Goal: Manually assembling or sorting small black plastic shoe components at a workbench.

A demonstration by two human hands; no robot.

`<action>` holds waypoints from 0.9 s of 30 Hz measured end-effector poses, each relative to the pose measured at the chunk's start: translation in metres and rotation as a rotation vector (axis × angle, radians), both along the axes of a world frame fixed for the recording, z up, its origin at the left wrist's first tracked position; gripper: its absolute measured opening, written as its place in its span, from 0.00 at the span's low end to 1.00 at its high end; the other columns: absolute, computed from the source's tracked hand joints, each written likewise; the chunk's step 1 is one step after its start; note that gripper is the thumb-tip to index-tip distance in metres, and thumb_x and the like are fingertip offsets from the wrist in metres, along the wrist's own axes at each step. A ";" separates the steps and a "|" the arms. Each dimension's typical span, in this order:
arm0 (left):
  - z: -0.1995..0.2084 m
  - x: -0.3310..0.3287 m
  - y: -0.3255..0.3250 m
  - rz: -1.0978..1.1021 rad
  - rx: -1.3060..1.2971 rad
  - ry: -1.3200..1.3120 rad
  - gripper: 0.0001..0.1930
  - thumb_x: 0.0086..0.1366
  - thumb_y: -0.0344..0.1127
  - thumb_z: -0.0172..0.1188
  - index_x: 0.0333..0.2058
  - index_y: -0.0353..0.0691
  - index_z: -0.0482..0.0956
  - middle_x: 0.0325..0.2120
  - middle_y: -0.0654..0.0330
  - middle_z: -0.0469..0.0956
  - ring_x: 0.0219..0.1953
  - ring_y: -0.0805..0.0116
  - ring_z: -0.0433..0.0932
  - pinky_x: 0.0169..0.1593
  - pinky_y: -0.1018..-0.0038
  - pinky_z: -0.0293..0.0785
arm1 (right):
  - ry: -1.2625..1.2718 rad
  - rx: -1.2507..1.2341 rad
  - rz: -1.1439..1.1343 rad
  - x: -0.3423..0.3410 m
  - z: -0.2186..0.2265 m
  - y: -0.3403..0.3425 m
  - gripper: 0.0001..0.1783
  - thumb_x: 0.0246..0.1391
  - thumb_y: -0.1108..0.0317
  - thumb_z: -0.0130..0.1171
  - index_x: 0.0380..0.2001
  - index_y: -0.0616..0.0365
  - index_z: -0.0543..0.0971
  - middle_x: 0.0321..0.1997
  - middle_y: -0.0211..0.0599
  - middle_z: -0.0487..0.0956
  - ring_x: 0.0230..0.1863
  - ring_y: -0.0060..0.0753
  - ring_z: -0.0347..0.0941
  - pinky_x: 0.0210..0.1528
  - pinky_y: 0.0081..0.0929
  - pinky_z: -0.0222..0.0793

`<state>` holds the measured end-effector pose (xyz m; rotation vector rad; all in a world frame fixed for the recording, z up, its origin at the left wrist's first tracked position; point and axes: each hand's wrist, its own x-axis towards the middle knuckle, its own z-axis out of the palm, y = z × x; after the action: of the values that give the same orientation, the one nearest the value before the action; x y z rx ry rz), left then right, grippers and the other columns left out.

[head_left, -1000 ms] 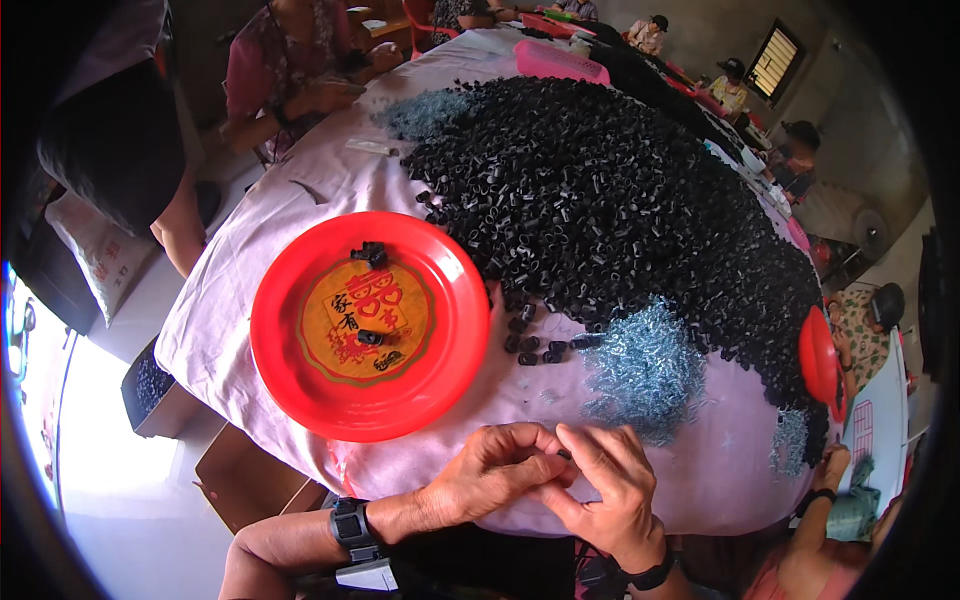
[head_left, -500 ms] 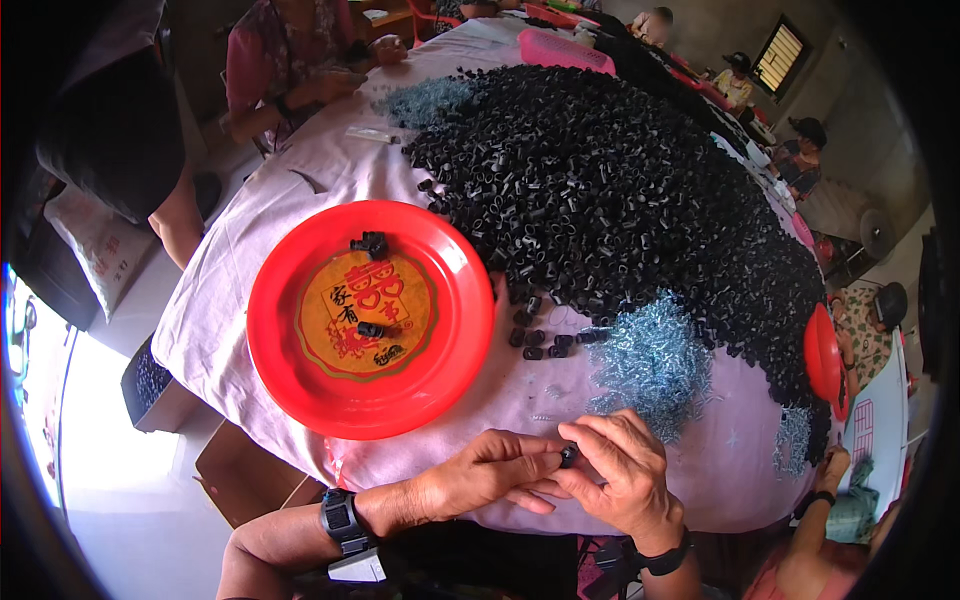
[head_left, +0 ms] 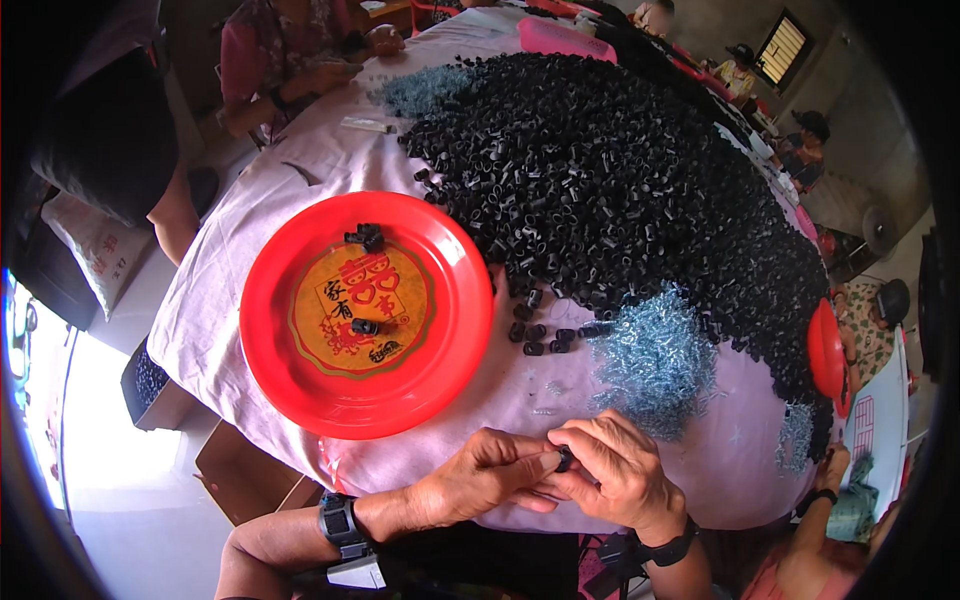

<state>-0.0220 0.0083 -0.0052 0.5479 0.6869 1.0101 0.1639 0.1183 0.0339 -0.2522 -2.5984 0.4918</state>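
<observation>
Closest in, the left hand (head_left: 490, 472) pinches one small black fitting (head_left: 564, 459) between thumb and fingers, while the right hand (head_left: 622, 475) grips it from the opposite side, its fingers bent and drawn close. A second earlier the fingers mostly covered that fitting; now its dark end shows between the fingertips. The plate's contents look unchanged, so the work seems to be on this one fitting; exactly what the fingertips do to it cannot be told.

From the hands, a loose cluster of black fittings (head_left: 540, 336) lies at twelve o'clock, and a heap of slim silvery metal pieces (head_left: 655, 360) between one and two. At ten o'clock stands the round red plate (head_left: 368, 415), with a clump of fittings (head_left: 367, 237) near its upper edge and another fitting (head_left: 365, 326) near its middle. Pale pink cloth (head_left: 225, 310) covers the table, creased toward nine o'clock, where an open cardboard box (head_left: 250, 470) sits below the edge.

Farther off, a broad mound of black fittings (head_left: 610, 180) spreads toward twelve and one. A pink basket (head_left: 565, 40) lies beyond it, a co-worker (head_left: 245, 75) sits at eleven, and a barred window (head_left: 780, 48) glows at one.
</observation>
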 end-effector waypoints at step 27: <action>-0.016 0.009 -0.016 -0.098 0.124 0.177 0.14 0.80 0.36 0.49 0.51 0.33 0.79 0.41 0.56 0.83 0.42 0.68 0.84 0.47 0.69 0.83 | -0.085 -0.078 -0.162 -0.024 0.018 0.001 0.23 0.51 0.73 0.73 0.52 0.66 0.81 0.30 0.40 0.82 0.28 0.41 0.78 0.32 0.35 0.75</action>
<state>-0.0131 -0.0073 -0.0215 0.7792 0.7489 0.9234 0.1394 0.1194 0.0524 -0.5155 -2.6161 0.5360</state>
